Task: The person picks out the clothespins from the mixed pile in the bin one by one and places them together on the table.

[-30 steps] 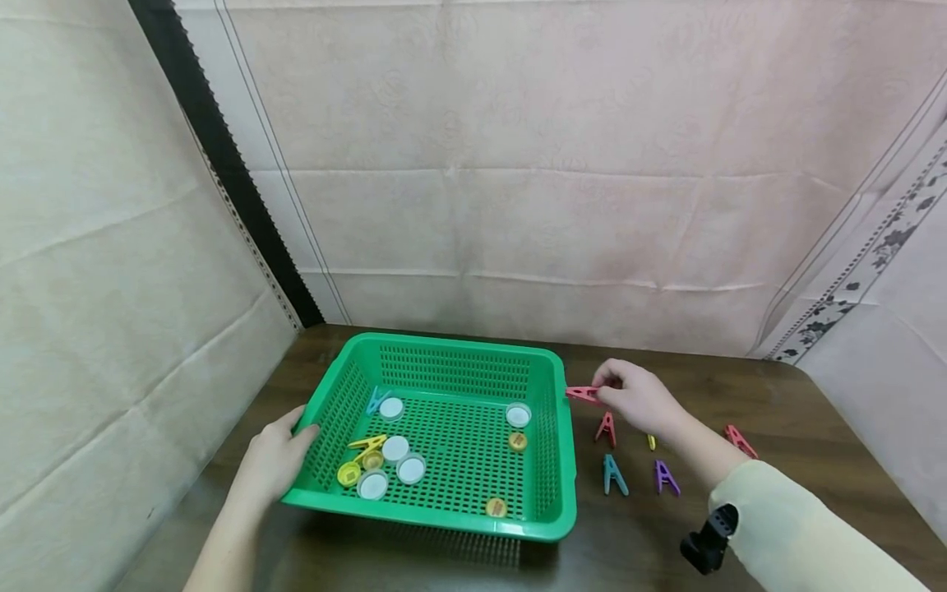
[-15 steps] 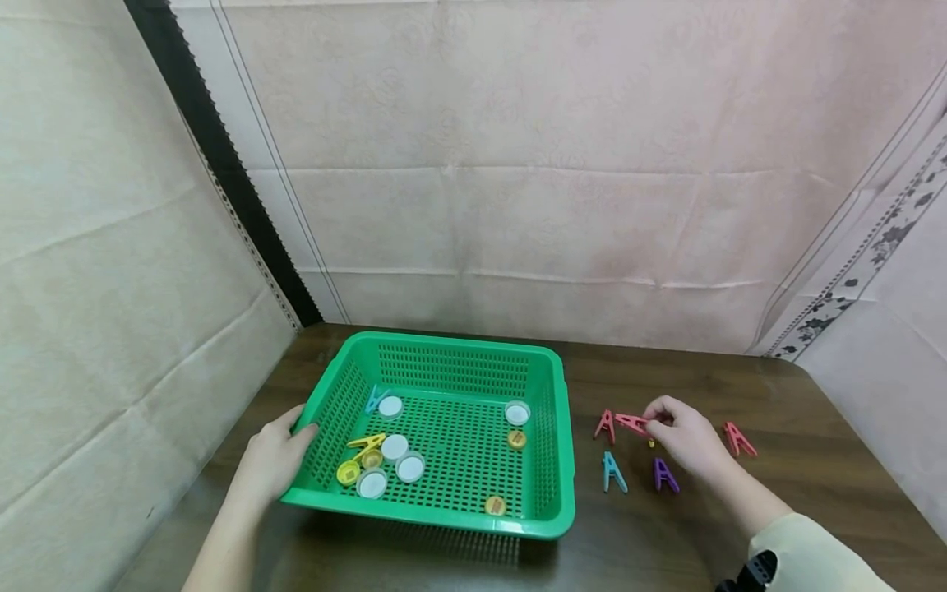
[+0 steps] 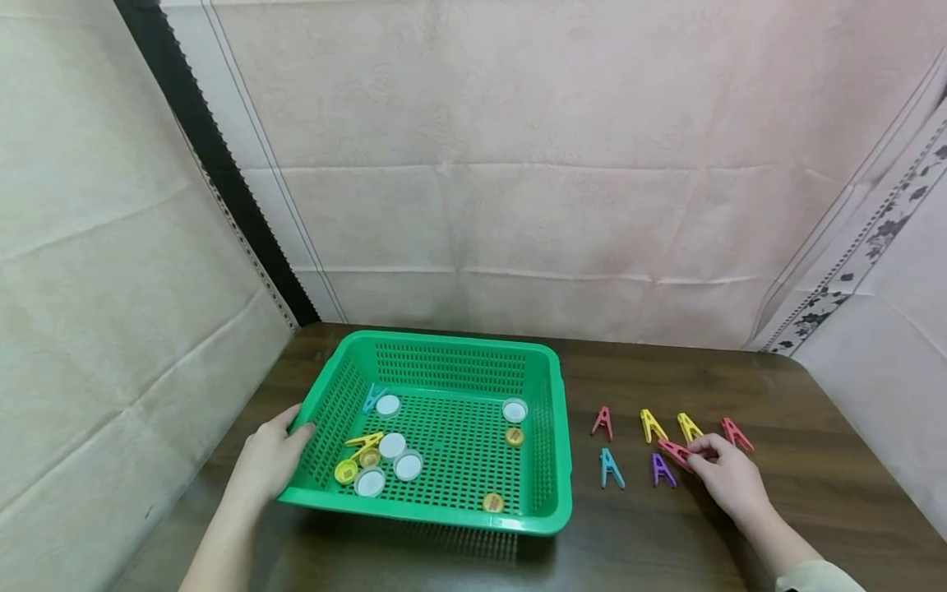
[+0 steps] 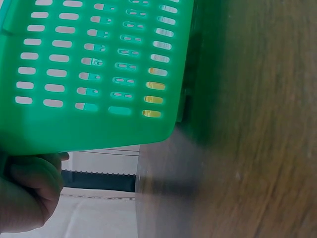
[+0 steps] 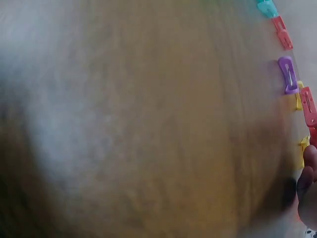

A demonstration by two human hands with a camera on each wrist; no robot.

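My left hand (image 3: pixel 266 460) grips the left rim of a green plastic basket (image 3: pixel 444 518). Over the right side of the table, my right hand (image 3: pixel 728 477) pinches a red clothespin (image 3: pixel 673 453) between thumb and fingers. Close around it lie two yellow clothespins (image 3: pixel 653 426), a purple clothespin (image 3: pixel 662 469) and another red clothespin (image 3: pixel 736 434). A third red clothespin (image 3: pixel 602 422) and a blue clothespin (image 3: pixel 610 469) lie nearer the basket. In the right wrist view the held clothespin (image 5: pixel 308 106) shows at the right edge, beside the fingertips.
Inside the basket are a blue clothespin (image 3: pixel 374 397), a yellow clothespin (image 3: pixel 364 441), several white round caps (image 3: pixel 392 446) and several yellow round caps (image 3: pixel 345 471). Pale cloth (image 3: pixel 481 222) hangs behind the brown wooden table (image 3: pixel 414 567) and at both sides.
My right hand has carried the red clothespin away from the basket's right rim, rightward and toward me. Two yellow clothespins have come into full view. My left hand stays on the basket.
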